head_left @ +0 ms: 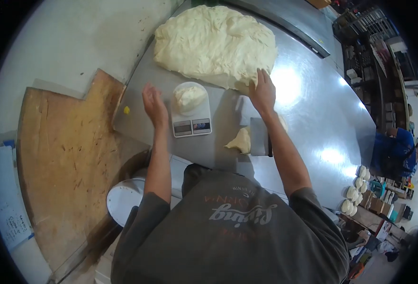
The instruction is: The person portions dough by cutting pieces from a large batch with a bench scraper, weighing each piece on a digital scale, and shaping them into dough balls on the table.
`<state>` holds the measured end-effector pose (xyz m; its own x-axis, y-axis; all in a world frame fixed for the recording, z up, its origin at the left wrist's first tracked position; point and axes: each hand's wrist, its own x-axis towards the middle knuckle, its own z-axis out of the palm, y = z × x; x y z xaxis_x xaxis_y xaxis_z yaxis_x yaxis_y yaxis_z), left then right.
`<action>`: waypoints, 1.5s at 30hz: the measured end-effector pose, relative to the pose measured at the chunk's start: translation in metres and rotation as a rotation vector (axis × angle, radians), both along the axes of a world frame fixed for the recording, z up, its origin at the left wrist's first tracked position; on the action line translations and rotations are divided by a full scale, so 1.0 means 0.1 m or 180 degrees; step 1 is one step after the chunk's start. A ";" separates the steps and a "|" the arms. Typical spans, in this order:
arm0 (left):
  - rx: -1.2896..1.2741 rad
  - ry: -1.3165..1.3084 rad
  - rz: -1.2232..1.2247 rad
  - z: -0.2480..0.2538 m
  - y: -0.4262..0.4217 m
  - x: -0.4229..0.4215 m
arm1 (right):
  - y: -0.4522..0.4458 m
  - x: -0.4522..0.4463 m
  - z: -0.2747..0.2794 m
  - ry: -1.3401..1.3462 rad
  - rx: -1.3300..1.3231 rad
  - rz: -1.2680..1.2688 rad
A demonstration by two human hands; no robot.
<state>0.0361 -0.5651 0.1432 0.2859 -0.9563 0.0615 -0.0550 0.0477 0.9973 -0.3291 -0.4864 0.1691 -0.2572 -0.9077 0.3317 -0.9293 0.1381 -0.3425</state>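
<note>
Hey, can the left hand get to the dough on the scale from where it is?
Yes, most likely. The left hand, apparently empty, is just beside the scale, with nothing visible between it and the dough on top, so a short move to its right should do.

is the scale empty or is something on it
Something is on it: a lump of dough sits on the scale's top, and the left hand is beside it.

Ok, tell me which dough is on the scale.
The lump beside the left hand, on the scale; the big mass and the small piece by the scraper lie on the table.
</note>
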 end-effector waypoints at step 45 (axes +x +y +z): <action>-0.1416 -0.2469 -0.1259 -0.04 0.25 -0.33 | -0.67 1.11 0.38 -0.3378 0.1853 0.1681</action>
